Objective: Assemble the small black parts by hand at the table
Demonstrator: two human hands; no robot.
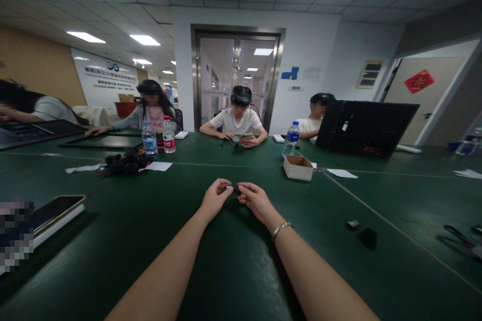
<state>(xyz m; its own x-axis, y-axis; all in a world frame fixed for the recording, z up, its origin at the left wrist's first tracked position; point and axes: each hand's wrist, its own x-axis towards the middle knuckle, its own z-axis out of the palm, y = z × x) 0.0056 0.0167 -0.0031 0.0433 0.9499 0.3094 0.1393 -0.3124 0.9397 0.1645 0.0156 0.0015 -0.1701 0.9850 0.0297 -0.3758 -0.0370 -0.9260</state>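
Out in front of me, both hands meet over the green table (226, 271). A small dark object (236, 189) sits between my fingertips, too small to name. My right hand (259, 201), with a silver bracelet at the wrist, pinches its dark end between thumb and fingers. From the other side my left hand (215, 201) is closed in a pinch at the end where a pale, shiny bit shows. My fingers hide most of the object. Off to the right lie a small metallic piece (353, 224) and a black piece (368, 237).
An open cardboard box (298, 169) stands right of centre, by a water bottle (291, 138). More bottles (149, 139) and a black cable bundle (126, 161) are left. A phone (56, 210) lies at near left. A black case (363, 128) stands far right. Several people sit opposite.
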